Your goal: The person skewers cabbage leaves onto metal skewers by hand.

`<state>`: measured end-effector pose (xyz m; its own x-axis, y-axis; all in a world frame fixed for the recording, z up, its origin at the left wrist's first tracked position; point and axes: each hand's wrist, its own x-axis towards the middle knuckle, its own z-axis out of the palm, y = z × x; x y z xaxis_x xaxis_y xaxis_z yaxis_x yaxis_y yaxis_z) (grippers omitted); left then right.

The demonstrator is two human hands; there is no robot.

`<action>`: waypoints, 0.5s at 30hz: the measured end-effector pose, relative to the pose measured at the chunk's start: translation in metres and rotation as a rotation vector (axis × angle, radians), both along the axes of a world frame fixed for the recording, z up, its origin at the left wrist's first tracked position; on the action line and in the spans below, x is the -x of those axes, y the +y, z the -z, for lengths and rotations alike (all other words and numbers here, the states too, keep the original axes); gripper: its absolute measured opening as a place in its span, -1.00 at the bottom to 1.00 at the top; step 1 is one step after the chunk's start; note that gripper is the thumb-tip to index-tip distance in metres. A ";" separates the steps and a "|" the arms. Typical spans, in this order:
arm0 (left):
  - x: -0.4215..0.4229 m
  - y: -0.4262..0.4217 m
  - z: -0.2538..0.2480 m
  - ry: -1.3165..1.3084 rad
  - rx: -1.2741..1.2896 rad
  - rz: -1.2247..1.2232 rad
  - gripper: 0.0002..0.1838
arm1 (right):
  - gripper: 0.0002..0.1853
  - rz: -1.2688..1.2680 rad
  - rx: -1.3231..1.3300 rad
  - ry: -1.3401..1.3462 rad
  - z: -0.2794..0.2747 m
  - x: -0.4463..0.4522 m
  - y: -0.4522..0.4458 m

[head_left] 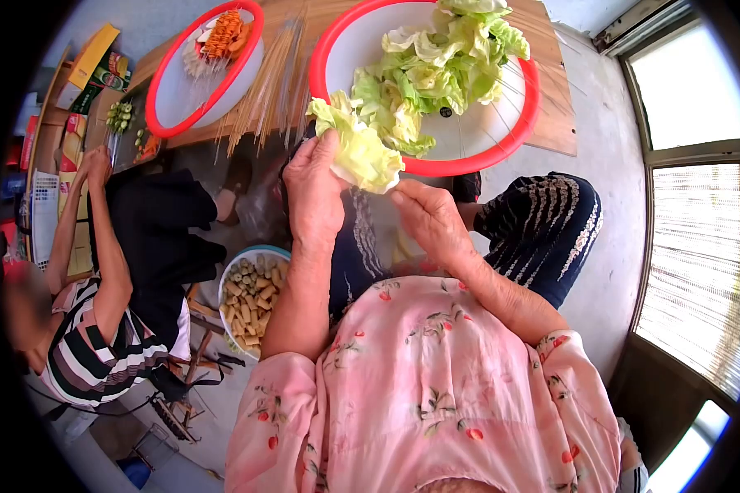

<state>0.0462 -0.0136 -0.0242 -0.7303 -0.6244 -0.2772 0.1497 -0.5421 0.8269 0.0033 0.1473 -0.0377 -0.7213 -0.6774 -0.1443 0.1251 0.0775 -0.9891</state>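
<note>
A pale green lettuce leaf (360, 152) is gripped between the thumb and fingers of my left hand (316, 185), over the near rim of a red-rimmed basin (327, 62). My right hand (432, 220) is closed in a pinch at the leaf's lower right edge; what lies between its fingertips is hidden. More torn lettuce (448, 74) is heaped in the basin, with thin sticks showing at its right side. Left of the basin, a bundle of thin wooden skewers (265, 86) lies on the wooden table.
A second red-rimmed basin (160, 99) holds orange and white pieces on skewers. A bowl of tan, roll-shaped pieces (253, 308) stands low at my left. A seated co-worker (99, 304) is farther left, hands near green skewered pieces (120, 117). Windows (699, 279) line the right.
</note>
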 end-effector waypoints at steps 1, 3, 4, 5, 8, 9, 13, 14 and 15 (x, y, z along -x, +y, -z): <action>-0.001 0.001 -0.001 0.002 -0.004 0.002 -0.64 | -0.82 -0.020 0.002 -0.044 -0.002 0.000 0.000; 0.001 0.008 -0.009 0.038 0.020 0.026 -0.67 | -0.82 -0.057 0.011 -0.121 -0.010 0.003 0.000; 0.002 0.011 -0.012 0.060 0.032 0.040 -0.68 | -0.82 -0.058 0.041 -0.100 -0.008 0.003 -0.001; 0.002 0.013 -0.012 0.068 0.048 0.042 -0.66 | -0.81 -0.057 0.070 -0.078 -0.003 0.003 -0.003; 0.002 0.011 -0.008 0.091 0.057 0.030 -0.56 | -0.80 -0.058 0.111 -0.039 -0.003 0.002 -0.007; 0.003 0.012 -0.008 0.094 0.059 0.018 -0.56 | -0.81 -0.062 0.088 -0.018 -0.004 0.003 -0.005; 0.004 0.009 -0.006 0.101 0.072 -0.053 -0.55 | -0.83 0.047 -0.017 0.444 -0.008 0.002 0.001; 0.005 0.008 -0.004 0.098 0.088 -0.074 -0.55 | -0.79 0.066 -0.062 0.568 -0.007 0.003 0.005; 0.006 0.008 -0.004 0.096 0.104 -0.095 -0.55 | -0.79 0.063 -0.096 0.607 -0.009 0.004 0.008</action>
